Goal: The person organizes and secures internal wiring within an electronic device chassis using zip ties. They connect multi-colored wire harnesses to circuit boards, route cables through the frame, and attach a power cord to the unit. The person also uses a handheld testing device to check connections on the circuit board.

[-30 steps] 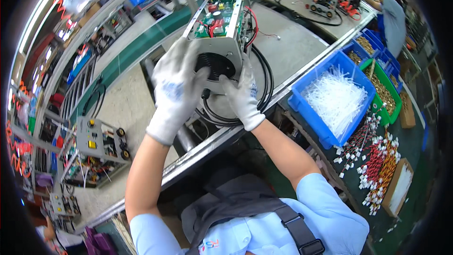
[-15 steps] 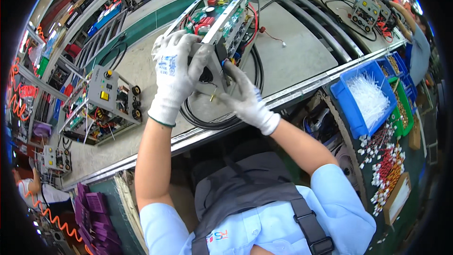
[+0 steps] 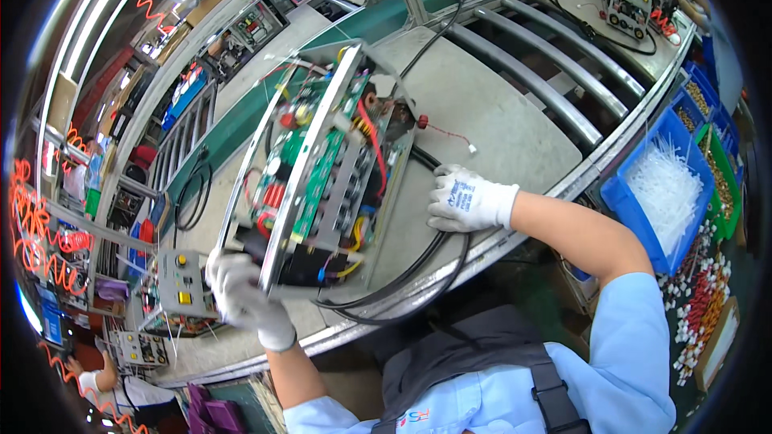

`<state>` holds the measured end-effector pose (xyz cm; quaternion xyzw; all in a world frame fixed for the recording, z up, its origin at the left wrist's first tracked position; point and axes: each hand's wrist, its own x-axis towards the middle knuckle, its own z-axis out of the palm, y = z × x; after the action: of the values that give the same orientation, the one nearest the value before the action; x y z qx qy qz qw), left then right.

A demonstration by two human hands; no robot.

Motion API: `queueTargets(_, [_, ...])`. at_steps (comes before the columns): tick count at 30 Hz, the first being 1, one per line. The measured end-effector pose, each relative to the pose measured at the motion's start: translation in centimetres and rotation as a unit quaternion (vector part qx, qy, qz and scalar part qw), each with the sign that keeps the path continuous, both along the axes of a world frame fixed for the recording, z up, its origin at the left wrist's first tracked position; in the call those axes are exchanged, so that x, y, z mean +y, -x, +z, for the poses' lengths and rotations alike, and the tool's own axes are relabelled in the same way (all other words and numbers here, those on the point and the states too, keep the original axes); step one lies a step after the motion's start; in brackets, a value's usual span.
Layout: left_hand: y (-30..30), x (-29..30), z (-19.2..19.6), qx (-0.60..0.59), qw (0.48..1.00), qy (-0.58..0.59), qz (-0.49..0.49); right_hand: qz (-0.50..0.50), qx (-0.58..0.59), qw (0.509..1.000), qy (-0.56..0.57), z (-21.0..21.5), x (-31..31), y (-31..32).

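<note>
A metal-framed electronic unit (image 3: 310, 169) with green circuit boards, red and yellow wires and silver heat sinks stands turned on the worktop. At its near left end my left hand (image 3: 249, 297), in a white glove and blurred, is closed on the frame's lower corner. My right hand (image 3: 466, 199), gloved too, is on the right of the unit, its fingers curled round a black cable (image 3: 441, 243). That cable loops round the unit's near right side and over the worktop's front edge. A thin red lead (image 3: 446, 133) with a white plug sticks out from the unit's far right.
A second unit with a grey control panel (image 3: 182, 283) stands left of my left hand. Metal rollers (image 3: 531, 80) lie beyond the worktop (image 3: 515, 133). At the right are a blue bin (image 3: 667, 193) of white strips and a green bin (image 3: 718, 181). Other people work at both sides.
The unit has turned and come nearer. My left hand has moved down and left along with it. My right hand has left the unit's end and moved right onto the black cable.
</note>
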<state>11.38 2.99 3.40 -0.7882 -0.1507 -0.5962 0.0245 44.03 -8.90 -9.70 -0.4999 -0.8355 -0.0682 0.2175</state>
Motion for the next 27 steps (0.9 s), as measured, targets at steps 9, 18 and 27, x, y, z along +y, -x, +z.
queueTargets(9, [1.1,-1.7,0.2,0.064,0.991,0.052,0.104,-0.052,-0.053,0.997,0.000,-0.4,7.1,-3.2])
queueTargets(18, [4.4,-3.2,-0.4,0.084,0.992,0.012,0.089,-0.221,-0.148,0.935,0.236,2.6,4.0,-3.3])
queueTargets(27, [2.9,-1.3,0.0,0.079,0.988,0.125,0.045,-0.460,0.019,0.849,0.260,3.1,4.2,-4.9])
